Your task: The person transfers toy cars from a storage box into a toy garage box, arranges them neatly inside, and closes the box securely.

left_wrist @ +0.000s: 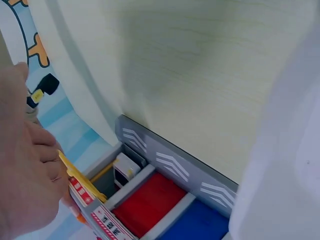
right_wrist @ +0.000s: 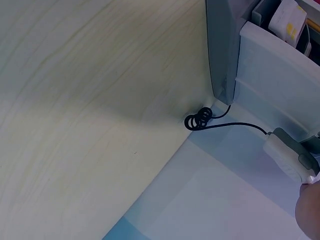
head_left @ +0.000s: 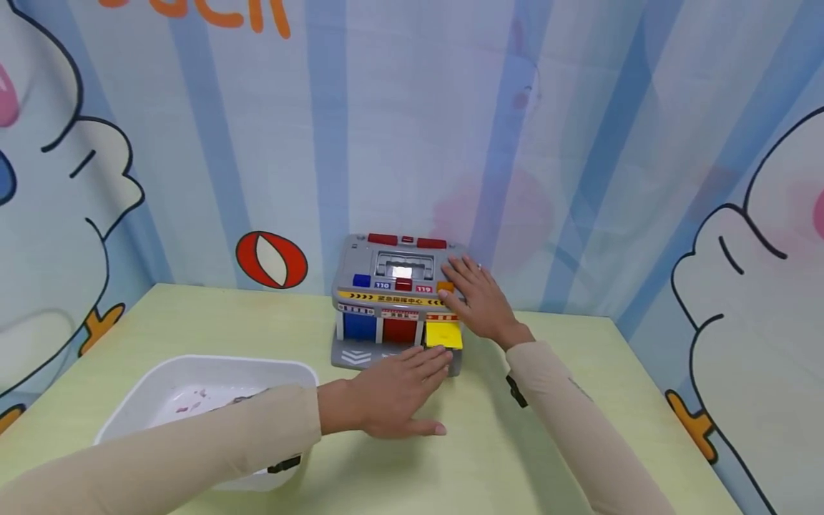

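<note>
A grey toy emergency-station garage (head_left: pixel 360 261) stands at the table's far edge. Its blue door (head_left: pixel 359 327) and red door (head_left: pixel 399 330) are down, while the yellow door (head_left: pixel 444 335) is raised. Behind the raised door sits a small white toy vehicle (left_wrist: pixel 126 167), partly hidden. My left hand (head_left: pixel 402 393) is held flat before the yellow bay, fingers straight; contact cannot be told. My right hand (head_left: pixel 479 300) rests on the roof's right end with extended fingers, its thumb by the orange button (head_left: pixel 445 286).
A white plastic basin (head_left: pixel 193 361) holding small pieces stands front left, partly under the left forearm. On the garage's side hangs a toy handset (right_wrist: pixel 287 155) with a coiled black cord (right_wrist: pixel 200 119). A printed curtain (head_left: pixel 412 143) rises behind the pale table (head_left: pixel 553 400).
</note>
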The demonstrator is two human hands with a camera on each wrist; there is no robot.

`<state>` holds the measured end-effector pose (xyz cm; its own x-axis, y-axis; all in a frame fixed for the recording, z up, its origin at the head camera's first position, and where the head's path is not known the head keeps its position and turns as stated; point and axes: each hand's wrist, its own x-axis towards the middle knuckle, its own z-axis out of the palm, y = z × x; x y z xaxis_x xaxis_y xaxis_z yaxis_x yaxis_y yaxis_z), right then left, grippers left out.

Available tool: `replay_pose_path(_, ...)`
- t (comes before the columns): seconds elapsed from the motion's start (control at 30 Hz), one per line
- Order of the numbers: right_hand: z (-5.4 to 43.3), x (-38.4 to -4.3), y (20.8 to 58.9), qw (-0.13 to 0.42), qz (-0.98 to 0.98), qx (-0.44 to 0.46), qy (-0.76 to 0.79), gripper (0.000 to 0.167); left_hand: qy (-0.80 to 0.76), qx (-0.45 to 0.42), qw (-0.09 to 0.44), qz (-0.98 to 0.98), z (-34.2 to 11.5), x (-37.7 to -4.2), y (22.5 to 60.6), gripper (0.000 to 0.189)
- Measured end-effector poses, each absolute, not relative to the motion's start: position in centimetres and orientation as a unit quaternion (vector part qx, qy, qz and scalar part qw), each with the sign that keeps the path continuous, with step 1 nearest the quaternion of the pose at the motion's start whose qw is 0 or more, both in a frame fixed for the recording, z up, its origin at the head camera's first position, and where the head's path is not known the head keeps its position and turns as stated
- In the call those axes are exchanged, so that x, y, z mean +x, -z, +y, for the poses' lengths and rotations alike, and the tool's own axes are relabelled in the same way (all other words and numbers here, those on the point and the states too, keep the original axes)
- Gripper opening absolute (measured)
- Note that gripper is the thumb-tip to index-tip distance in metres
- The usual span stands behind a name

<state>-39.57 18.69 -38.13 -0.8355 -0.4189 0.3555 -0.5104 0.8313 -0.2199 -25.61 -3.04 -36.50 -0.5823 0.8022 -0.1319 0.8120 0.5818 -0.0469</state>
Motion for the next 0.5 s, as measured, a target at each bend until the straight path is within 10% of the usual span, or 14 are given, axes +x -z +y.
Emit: replay_pose_path(0.5,19.0,-39.8,38.1,0.143,-0.945,0.253,-0.150,0.068,0.092,0.436,0.050,0.894,-2.2,-27.7,37.2,0.096)
